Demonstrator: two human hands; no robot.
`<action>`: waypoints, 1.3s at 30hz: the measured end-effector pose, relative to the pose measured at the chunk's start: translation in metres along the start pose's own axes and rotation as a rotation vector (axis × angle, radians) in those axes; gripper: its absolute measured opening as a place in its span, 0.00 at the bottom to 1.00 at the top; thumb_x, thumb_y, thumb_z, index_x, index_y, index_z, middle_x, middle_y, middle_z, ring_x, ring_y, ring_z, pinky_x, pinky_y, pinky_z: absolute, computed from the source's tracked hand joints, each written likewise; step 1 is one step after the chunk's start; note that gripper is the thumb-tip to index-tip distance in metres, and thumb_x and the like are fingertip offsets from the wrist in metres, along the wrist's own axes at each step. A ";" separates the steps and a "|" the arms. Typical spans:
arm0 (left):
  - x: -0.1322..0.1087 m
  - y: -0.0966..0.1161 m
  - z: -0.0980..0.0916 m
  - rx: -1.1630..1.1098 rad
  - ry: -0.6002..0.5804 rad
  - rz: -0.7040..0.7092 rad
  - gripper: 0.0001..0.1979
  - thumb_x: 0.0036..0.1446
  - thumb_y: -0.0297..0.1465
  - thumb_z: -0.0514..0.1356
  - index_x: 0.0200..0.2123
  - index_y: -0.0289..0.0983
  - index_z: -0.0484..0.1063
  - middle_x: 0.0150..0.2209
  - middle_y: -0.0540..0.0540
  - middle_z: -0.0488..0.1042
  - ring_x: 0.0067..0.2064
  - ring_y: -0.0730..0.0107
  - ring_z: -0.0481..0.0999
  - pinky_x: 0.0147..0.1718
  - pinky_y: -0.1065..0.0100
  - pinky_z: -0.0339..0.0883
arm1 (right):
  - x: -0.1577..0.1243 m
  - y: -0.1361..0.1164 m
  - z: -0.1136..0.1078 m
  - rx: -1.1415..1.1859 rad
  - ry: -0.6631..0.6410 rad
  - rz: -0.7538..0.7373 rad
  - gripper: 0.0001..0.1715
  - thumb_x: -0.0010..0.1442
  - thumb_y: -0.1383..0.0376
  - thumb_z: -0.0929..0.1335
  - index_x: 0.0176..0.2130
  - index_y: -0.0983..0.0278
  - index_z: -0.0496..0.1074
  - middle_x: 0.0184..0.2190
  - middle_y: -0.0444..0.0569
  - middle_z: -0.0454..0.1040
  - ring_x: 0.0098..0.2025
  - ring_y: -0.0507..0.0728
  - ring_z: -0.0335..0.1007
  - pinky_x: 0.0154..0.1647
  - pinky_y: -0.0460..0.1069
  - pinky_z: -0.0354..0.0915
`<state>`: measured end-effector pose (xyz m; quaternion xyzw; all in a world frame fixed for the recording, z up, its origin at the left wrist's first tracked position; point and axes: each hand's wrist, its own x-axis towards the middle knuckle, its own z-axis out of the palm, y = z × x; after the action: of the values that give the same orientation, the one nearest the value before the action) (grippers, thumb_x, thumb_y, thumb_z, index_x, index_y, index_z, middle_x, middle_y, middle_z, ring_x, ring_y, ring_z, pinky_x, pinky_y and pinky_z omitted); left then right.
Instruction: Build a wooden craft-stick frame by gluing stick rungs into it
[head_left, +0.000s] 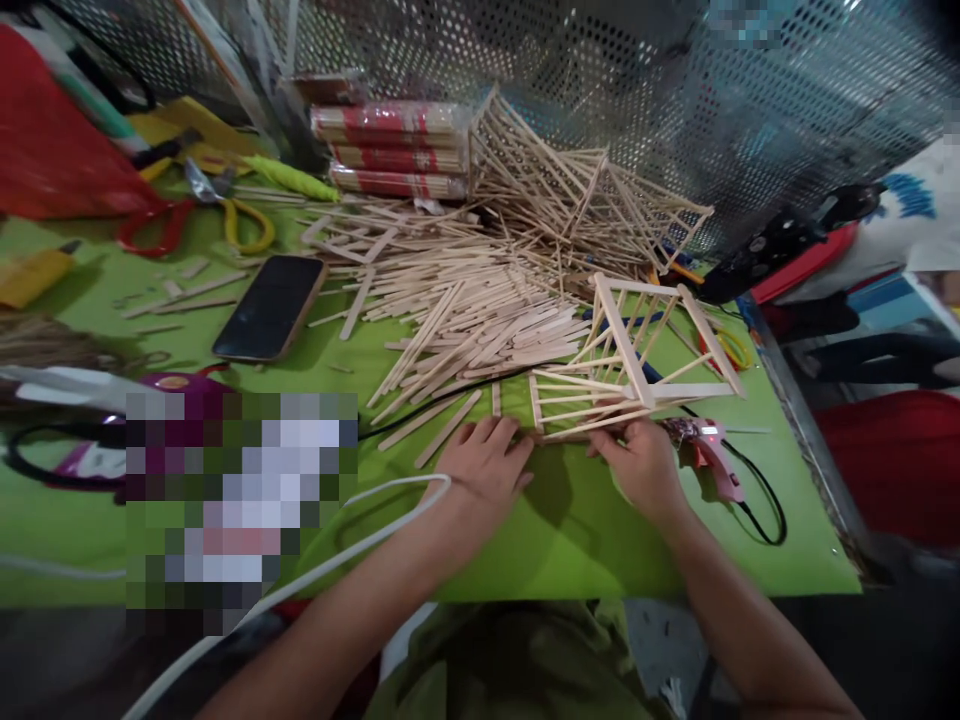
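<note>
A frame of wooden craft sticks and thin round sticks [626,340] stands tilted at the right front of the table. My right hand [646,468] pinches its lower edge between thumb and fingers. Palm down on the green tabletop, my left hand [484,475] lies with its fingers spread, the fingertips close to the frame's left end. A single craft stick [496,399] pokes out just beyond those fingers. Whether the left fingertips touch the frame, I cannot tell. Right of my right hand lies a pink glue gun [720,462] with a small red light.
Loose sticks [465,310] are heaped mid-table, with a larger stick structure [600,190] and wrapped stick bundles [401,150] behind. A phone [271,307], pliers [206,195] and a purple-handled tool [176,390] lie left. A white cable [360,540] crosses my left forearm.
</note>
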<state>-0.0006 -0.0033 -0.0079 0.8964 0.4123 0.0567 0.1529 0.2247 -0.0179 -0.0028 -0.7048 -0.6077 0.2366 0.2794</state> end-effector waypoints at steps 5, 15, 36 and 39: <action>-0.001 0.000 -0.002 -0.012 -0.001 0.006 0.17 0.66 0.29 0.59 0.57 0.37 0.71 0.53 0.40 0.72 0.54 0.53 0.71 0.51 0.53 0.66 | 0.000 0.004 0.002 0.003 0.006 -0.029 0.15 0.60 0.59 0.69 0.26 0.63 0.78 0.23 0.48 0.80 0.27 0.59 0.76 0.33 0.49 0.67; 0.000 -0.001 0.001 -0.015 -0.009 0.007 0.18 0.66 0.31 0.58 0.59 0.37 0.70 0.53 0.39 0.72 0.56 0.53 0.70 0.53 0.53 0.66 | 0.000 0.006 0.001 -0.018 0.017 -0.029 0.16 0.59 0.58 0.68 0.24 0.62 0.77 0.23 0.50 0.81 0.27 0.60 0.77 0.32 0.50 0.67; 0.000 -0.001 0.001 -0.015 -0.015 0.007 0.17 0.67 0.31 0.57 0.58 0.37 0.70 0.53 0.39 0.72 0.55 0.53 0.69 0.52 0.52 0.66 | 0.002 0.006 0.001 -0.012 0.010 -0.021 0.15 0.58 0.57 0.69 0.25 0.62 0.78 0.23 0.49 0.81 0.26 0.60 0.77 0.31 0.50 0.67; 0.000 -0.001 0.001 -0.006 -0.031 0.005 0.18 0.67 0.32 0.57 0.59 0.37 0.69 0.53 0.39 0.72 0.56 0.53 0.69 0.53 0.53 0.65 | 0.002 0.008 0.002 0.003 0.012 -0.025 0.15 0.58 0.58 0.69 0.25 0.62 0.78 0.24 0.50 0.81 0.26 0.60 0.77 0.32 0.50 0.68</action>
<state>-0.0012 -0.0030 -0.0088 0.8976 0.4076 0.0446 0.1619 0.2291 -0.0168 -0.0093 -0.6982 -0.6143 0.2297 0.2870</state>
